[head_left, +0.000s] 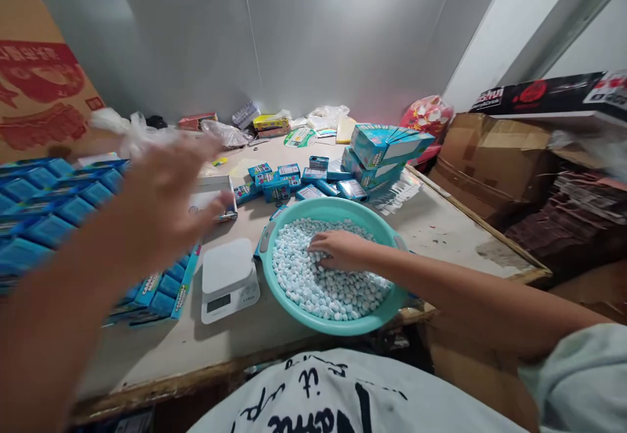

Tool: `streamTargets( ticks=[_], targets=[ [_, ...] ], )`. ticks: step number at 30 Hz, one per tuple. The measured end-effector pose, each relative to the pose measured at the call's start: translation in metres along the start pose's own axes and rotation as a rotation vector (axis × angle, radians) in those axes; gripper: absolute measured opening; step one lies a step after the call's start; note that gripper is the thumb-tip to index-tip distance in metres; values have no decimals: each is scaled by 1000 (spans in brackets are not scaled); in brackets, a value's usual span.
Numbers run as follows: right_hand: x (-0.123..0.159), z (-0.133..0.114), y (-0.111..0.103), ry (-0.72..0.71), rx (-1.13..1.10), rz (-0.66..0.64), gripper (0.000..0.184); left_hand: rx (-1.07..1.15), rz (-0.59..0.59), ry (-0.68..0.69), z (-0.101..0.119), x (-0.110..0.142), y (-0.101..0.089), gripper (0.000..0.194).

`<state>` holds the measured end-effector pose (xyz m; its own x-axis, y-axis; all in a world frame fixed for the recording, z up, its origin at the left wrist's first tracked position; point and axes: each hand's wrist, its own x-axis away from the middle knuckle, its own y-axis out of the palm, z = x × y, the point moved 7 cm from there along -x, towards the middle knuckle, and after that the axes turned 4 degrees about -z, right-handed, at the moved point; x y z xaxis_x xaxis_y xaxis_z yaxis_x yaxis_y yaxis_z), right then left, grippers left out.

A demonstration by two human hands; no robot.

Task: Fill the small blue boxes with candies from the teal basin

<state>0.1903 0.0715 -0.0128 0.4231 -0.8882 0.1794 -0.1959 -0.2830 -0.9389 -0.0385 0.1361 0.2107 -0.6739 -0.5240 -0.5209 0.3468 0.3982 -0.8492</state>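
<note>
A turquoise basin (337,330) with grey handles sits at the table's front edge, full of small, round, pale blue and white candies (298,276). My right hand (343,250) is in the basin, its fingers curled down into the candies; the fingertips are partly hidden among them. Raised over the left side of the table, my left hand (166,185) is blurred by motion, with thumb and fingers apart and nothing seen in it. Below it stands a white digital scale (229,276) with a bare platform. Small blue candy boxes (277,189) lie loose behind the basin.
Blue display cartons (161,296) packed with small boxes stand at left. More blue cartons (377,149) are stacked behind the basin. Plastic bags (328,118) lie along the back wall. Brown cardboard boxes (494,152) stand beyond the table's right edge.
</note>
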Motion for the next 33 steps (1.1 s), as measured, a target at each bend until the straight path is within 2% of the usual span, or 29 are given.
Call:
streamTargets(
  ticks=[1,2,3,4,5,7,9,11,14,16,18,21,24,26,29,31,33],
  targets=[
    [-4,4,-6,30,40,-8,41,78,-113,130,38,11,21,74],
    [-7,8,-13,68,69,-16,40,118,-253,191,67,22,48,64],
    [-8,11,-20,102,85,-22,41,167,-401,227,90,33,77,60],
    [-7,11,-26,127,91,-28,48,221,-563,236,107,44,108,66],
    [-3,9,-30,145,87,-37,58,259,-701,196,116,53,136,79],
    [11,0,-29,167,64,-95,86,289,-885,115,125,64,182,104],
    [29,-8,-12,193,24,-214,107,293,-952,73,129,66,211,114],
    [40,-10,8,205,-6,-260,107,292,-954,60,133,62,227,114],
    [33,6,19,153,5,-137,106,278,-947,89,139,54,242,103],
    [15,22,13,103,64,-57,97,245,-911,144,143,42,247,87],
    [-6,33,1,77,131,-50,83,218,-849,186,143,25,246,67],
    [-26,35,-22,78,177,-160,57,213,-800,222,137,-3,231,41],
    [-21,24,-48,58,146,-171,60,199,-720,303,130,-19,200,33],
    [-4,27,-52,166,89,-196,72,188,-687,304,126,-12,184,36],
    [34,41,-30,459,-46,-252,82,109,-754,112,116,27,187,55],
    [51,31,-13,480,-132,-145,76,62,-760,-14,117,57,194,59],
    [59,13,2,501,-201,-37,74,96,-775,-63,128,78,201,61]
  ],
)
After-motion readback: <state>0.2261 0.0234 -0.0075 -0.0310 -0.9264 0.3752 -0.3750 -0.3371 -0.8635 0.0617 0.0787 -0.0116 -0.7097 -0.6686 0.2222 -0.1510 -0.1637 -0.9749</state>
